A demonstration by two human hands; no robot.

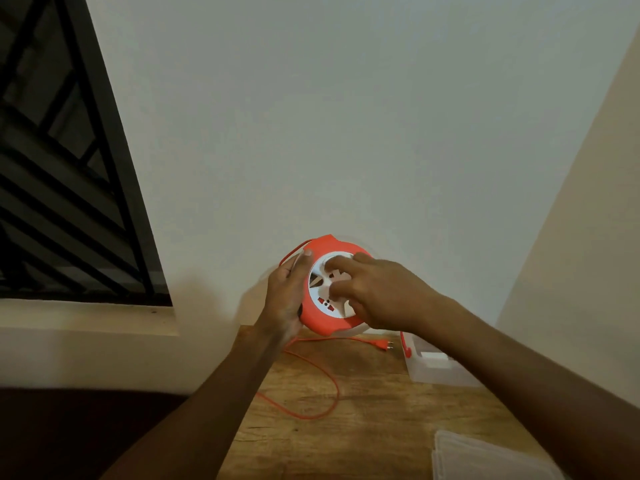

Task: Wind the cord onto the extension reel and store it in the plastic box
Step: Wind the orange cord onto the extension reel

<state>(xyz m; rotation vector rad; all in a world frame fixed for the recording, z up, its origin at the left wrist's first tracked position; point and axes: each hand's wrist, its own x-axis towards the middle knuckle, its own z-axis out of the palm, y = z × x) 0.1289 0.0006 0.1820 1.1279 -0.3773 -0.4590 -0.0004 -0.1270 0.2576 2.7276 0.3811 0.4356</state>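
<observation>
While the left hand cups the orange extension reel upright above the worktop, the right hand presses curled fingers into its white hub.

The reel is orange with a white middle. The cord is orange too. The table is brown wood with darker streaks.

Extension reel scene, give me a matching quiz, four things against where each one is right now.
Things:
1. reel
2. plug
3. plastic box
4. folded cloth

Places:
A. table's near right corner
B. lying on the table at the cord's end
C. held up between both hands
D. by the wall, under the right forearm

Pairs: 1-C, 2-B, 3-D, 4-A
</observation>
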